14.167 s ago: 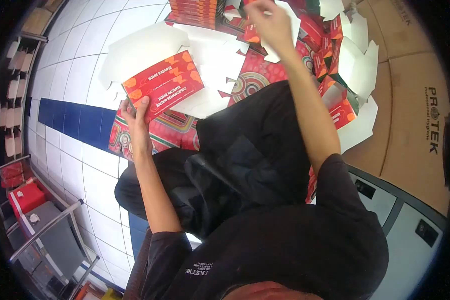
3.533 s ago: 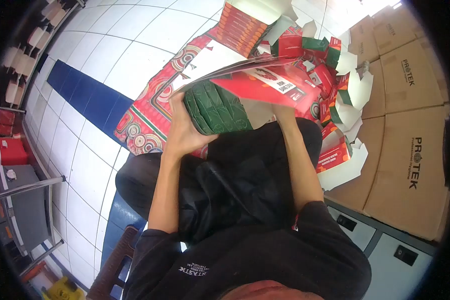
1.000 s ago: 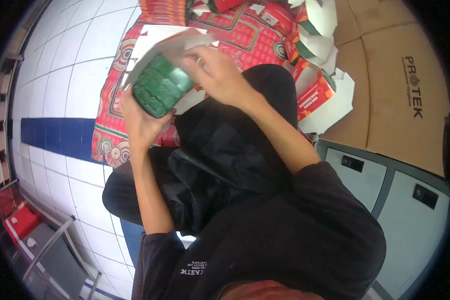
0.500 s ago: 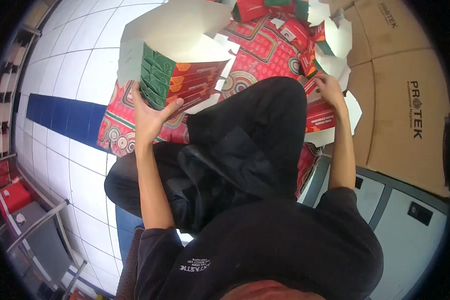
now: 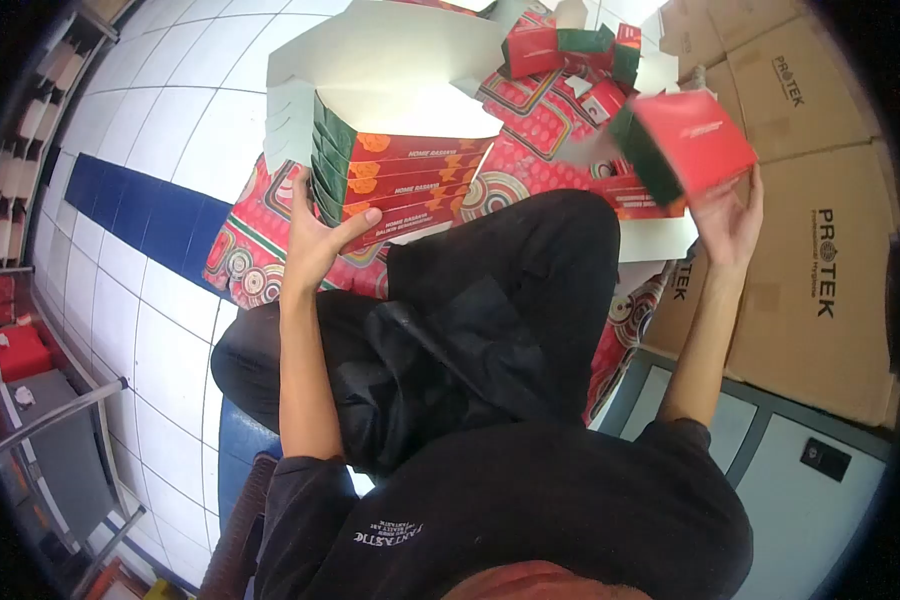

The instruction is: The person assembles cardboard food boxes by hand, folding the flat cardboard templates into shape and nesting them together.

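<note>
My left hand (image 5: 322, 232) grips a nested stack of red and green cartons (image 5: 410, 180) with white inner flaps, thumb on the red front and fingers at the green side. At the right, my right hand (image 5: 727, 220) is closed on the lower edge of a red and green carton (image 5: 695, 140), raised and slightly blurred. Below that carton lies another red carton (image 5: 635, 198) with a white flap, beside my knee. Several opened cartons (image 5: 532, 50) stand farther back on the red patterned mat (image 5: 530, 128).
Brown cardboard boxes (image 5: 815, 270) marked PROTEK are stacked on the right. Grey cabinets (image 5: 800, 470) stand at the lower right. A metal-framed rack (image 5: 65, 430) and white and blue floor tiles (image 5: 145, 210) are on the left.
My right hand has lifted a carton from the right-hand group, moving it up and to the right. The stack in my left hand has shifted slightly right in view.
</note>
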A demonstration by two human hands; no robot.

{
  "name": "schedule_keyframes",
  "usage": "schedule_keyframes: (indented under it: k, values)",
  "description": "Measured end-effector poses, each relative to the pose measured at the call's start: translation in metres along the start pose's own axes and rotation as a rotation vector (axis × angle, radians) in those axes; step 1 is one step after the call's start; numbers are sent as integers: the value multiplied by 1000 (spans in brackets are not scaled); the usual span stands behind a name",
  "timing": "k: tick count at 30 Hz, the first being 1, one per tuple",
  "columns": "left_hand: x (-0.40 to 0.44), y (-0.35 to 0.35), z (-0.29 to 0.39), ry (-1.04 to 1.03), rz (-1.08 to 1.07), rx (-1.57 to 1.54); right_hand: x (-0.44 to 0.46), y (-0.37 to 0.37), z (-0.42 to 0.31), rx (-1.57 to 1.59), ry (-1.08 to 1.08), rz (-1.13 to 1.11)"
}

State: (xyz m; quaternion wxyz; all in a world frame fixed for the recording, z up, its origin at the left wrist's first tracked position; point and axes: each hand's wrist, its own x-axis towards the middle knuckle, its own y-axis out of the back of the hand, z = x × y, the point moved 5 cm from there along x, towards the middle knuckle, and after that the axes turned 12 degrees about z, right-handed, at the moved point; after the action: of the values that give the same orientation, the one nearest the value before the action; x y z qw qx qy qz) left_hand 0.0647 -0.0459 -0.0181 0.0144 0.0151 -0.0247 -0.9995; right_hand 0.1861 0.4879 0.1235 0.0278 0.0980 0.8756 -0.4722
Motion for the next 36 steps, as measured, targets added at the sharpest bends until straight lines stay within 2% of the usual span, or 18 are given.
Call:
schedule_keyframes:
  k: [1, 3, 4, 5, 7, 8, 9, 11, 12, 15, 16, 18, 22, 24, 27, 29, 31, 36]
  values:
    - [0, 2, -2, -1, 10, 1, 1, -3, 5, 0, -7, -7]
    - [2, 4, -2, -56, 48, 94, 2, -3, 7, -144, 142, 104]
    - [1, 3, -1, -56, 44, 95, 5, -16, 14, -137, 40, -67]
    - [1, 2, 0, -31, 24, 52, 4, -21, 16, -136, 45, -64]
    - [2, 0, 2, -14, 8, 8, 6, -49, 35, -233, 82, 62]
    - [2, 1, 3, -60, 26, 74, 3, -71, 47, -313, 192, 106]
    - [2, 2, 4, -106, 45, 139, 6, -77, 57, -315, 192, 102]
    - [-3, -1, 15, -117, 60, 166, 7, -88, 68, -564, 354, 75]
    - [-5, -2, 20, -128, 72, 196, 4, -115, 86, -621, 359, -41]
    - [-5, -1, 19, -222, 124, 334, 8, -135, 129, -777, 395, -11]
    - [-4, -1, 15, -224, 127, 334, 10, -137, 138, -776, 396, -14]
    - [-3, -4, 17, -357, 126, 412, 14, -143, 155, -927, 396, -141]
    - [-7, -5, 29, -445, 154, 489, 21, -151, 169, -1001, 370, -132]
    - [-8, -5, 35, -542, 159, 562, 20, -163, 173, -936, 471, -207]
    - [-8, -9, 39, -463, 126, 509, 25, -164, 191, -1077, 380, -203]
    - [-10, -10, 42, -501, 135, 476, 33, -148, 205, -1127, 402, -248]
    - [-11, -9, 45, -536, 147, 446, 37, -146, 218, -1318, 434, -291]
    - [-13, -7, 44, -597, 184, 481, 31, -153, 237, -1311, 577, -168]
